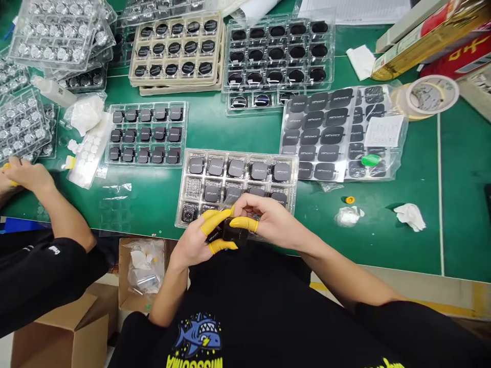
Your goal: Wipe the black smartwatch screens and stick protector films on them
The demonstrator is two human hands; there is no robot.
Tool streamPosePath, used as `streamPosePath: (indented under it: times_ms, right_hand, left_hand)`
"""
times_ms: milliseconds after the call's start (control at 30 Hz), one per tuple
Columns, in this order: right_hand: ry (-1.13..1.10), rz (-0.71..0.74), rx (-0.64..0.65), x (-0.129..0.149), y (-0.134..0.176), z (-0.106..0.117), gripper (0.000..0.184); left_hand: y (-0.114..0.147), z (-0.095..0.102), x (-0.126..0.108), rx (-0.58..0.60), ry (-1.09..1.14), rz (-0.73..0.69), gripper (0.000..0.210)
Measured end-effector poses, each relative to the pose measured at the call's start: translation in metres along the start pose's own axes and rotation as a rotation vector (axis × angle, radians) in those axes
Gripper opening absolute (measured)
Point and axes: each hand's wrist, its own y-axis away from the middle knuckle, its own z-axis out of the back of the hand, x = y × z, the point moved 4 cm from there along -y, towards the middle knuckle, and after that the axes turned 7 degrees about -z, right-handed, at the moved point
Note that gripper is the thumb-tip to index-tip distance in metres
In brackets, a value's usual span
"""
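Yellow finger cots cover several fingertips of both hands. My left hand (195, 243) is closed around a small black square part (235, 234) with light lettering on one visible area. From the other side my right hand (264, 217) pinches at the top of that part, thumb against it and index finger curled. What lies between the right fingertips is partly hidden. Just beyond the hands is a clear plastic tray (179, 207) of black square lettered pieces. One piece in its front left cell, a black part with a round lens (189, 213), faces up.
A sheet of black stickers (332, 135), tape rolls (431, 96) and a yellow ring (349, 200) lie right. Behind are a second tray of square pieces (146, 134) and trays of round lenses (276, 53). At left, another person's hands (28, 176) work near stacked trays (53, 36).
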Motion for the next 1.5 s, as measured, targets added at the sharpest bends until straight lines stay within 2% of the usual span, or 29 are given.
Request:
streamPosePath:
  times_ms: [167,300,367,433,533,633,733,767,833,900,1000,1167,1233,1367,1500]
  right_hand:
    - [0.099,0.043,0.019,0.000,0.001,-0.002,0.037]
    - [0.335,0.189,-0.112,0.002,0.006,-0.007,0.018]
    - [0.432,0.288,-0.187,0.008,0.015,-0.012,0.012]
    - [0.470,0.391,-0.204,0.015,0.028,-0.014,0.010]
    - [0.417,0.465,-0.222,0.023,0.056,0.000,0.012]
    - [0.354,0.326,-0.418,0.009,0.096,0.047,0.022]
    - [0.387,-0.031,-0.752,-0.034,0.140,0.117,0.039]
    - [0.385,-0.100,-0.822,-0.050,0.152,0.138,0.045]
    - [0.383,-0.183,-0.903,-0.081,0.168,0.176,0.052]
    - [0.389,-0.242,-0.932,-0.109,0.172,0.201,0.055]
    - [0.412,-0.318,-0.968,-0.143,0.163,0.219,0.050]
    - [0.519,-0.393,-1.157,-0.173,0.155,0.219,0.031]
    - [0.569,-0.404,-1.243,-0.177,0.163,0.219,0.027]
    - [0.660,-0.437,-1.455,-0.179,0.195,0.232,0.035]
    - [0.681,-0.470,-1.537,-0.184,0.214,0.247,0.030]
  left_hand:
    - [-0.001,0.001,-0.002,-0.052,-0.003,-0.011,0.063]
    - [0.004,0.003,0.001,-0.096,0.001,0.036,0.056]
    - [0.009,0.002,0.006,-0.114,0.013,0.079,0.054]
    - [0.014,0.000,0.013,-0.130,0.030,0.116,0.054]
    - [0.017,-0.004,0.025,-0.177,0.041,0.132,0.054]
    - [0.012,-0.009,0.031,-0.176,0.034,0.096,0.054]
    - [0.001,-0.014,0.028,-0.118,0.071,0.034,0.051]
    - [-0.004,-0.016,0.027,-0.096,0.088,0.013,0.050]
    - [-0.012,-0.020,0.023,-0.049,0.120,-0.017,0.050]
    - [-0.018,-0.023,0.021,-0.017,0.146,-0.029,0.050]
    - [-0.022,-0.027,0.020,0.009,0.167,-0.019,0.049]
    - [-0.013,-0.024,0.018,-0.002,0.109,0.038,0.048]
    - [-0.005,-0.020,0.018,-0.031,0.074,0.056,0.048]
    - [0.011,-0.013,0.028,-0.121,0.036,0.126,0.050]
    - [0.011,-0.012,0.039,-0.181,0.013,0.183,0.054]
